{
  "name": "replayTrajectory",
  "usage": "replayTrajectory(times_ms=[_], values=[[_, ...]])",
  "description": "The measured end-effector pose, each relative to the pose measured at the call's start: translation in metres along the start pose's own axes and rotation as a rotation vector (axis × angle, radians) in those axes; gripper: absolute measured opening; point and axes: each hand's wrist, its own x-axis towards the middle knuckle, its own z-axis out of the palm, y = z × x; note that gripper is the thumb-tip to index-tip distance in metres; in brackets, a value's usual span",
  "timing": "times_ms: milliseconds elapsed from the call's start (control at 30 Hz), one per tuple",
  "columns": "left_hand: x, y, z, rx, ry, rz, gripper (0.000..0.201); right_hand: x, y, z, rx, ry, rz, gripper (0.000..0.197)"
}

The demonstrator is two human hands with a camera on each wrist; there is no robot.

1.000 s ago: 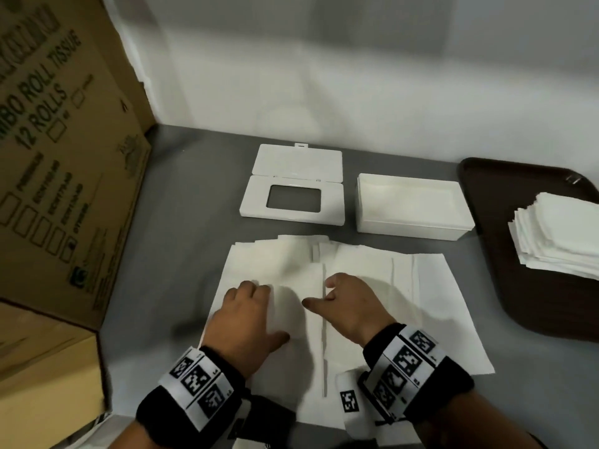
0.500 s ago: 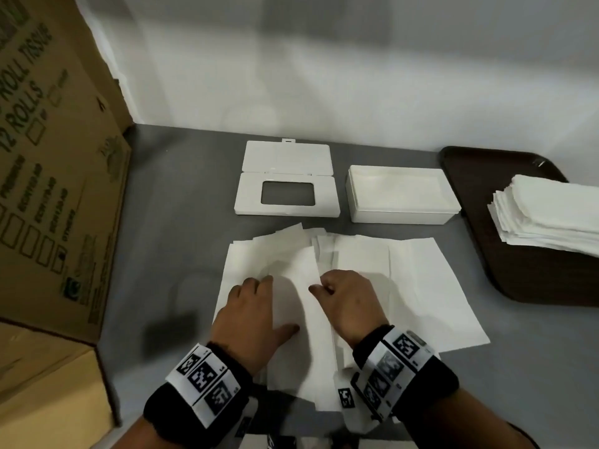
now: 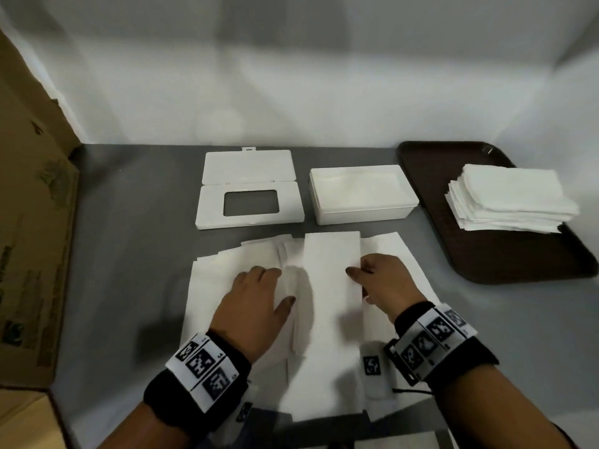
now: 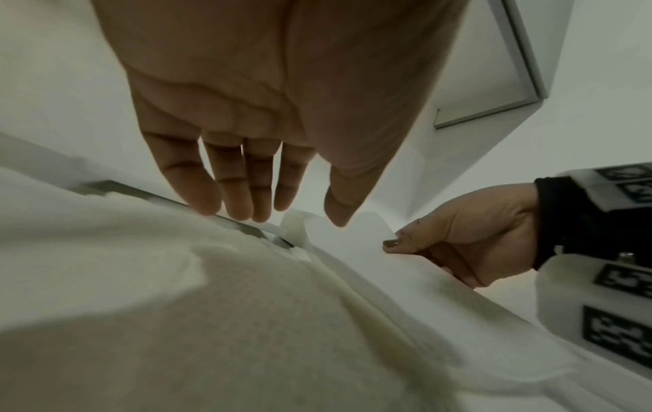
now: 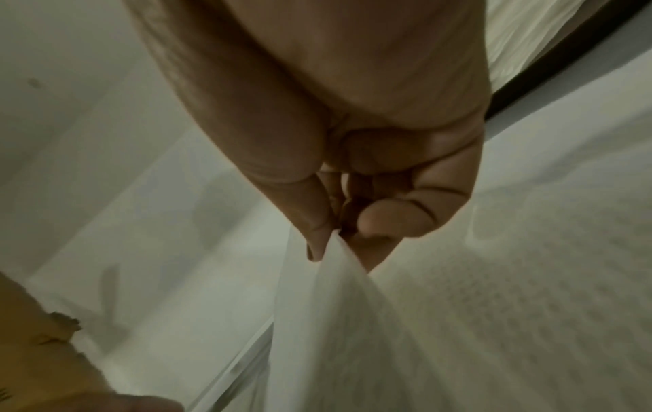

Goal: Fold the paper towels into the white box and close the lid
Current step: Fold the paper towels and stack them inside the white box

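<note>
White paper towels [image 3: 214, 280] lie spread and overlapping on the grey table in front of me. A long folded strip [image 3: 332, 286] lies on top in the middle. My right hand [image 3: 369, 280] pinches that strip's right edge between thumb and forefinger [image 5: 335, 239]. My left hand [image 3: 259, 296] lies flat on the towels to the strip's left, fingers straight [image 4: 243, 195]. The white box [image 3: 361, 194] stands open behind the towels. Its lid [image 3: 249, 189], with a rectangular window and an open flap, lies to the box's left.
A dark brown tray [image 3: 505, 254] at the right carries a stack of folded paper towels [image 3: 509, 196]. Large cardboard cartons [image 3: 32, 241] stand along the left side. A pale wall [image 3: 291, 76] closes off the back of the table.
My right hand has moved right along with the towel edge that it pinches, and a long folded strip now lies in the middle. My left hand stays flat on the towels.
</note>
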Motion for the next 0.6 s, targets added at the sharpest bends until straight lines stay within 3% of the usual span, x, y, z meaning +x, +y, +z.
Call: replayTrajectory(times_ms=[167, 400, 600], values=[[0.015, 0.019, 0.016, -0.007, -0.056, 0.049, 0.048, 0.014, 0.010, -0.007, 0.002, -0.045, 0.050, 0.043], [0.021, 0.024, 0.031, -0.092, -0.074, -0.011, 0.050, 0.011, 0.012, -0.002, 0.019, -0.072, 0.115, 0.036], [0.021, 0.023, 0.032, -0.076, -0.079, -0.002, 0.047, 0.010, 0.011, 0.005, -0.012, -0.049, 0.070, 0.032]])
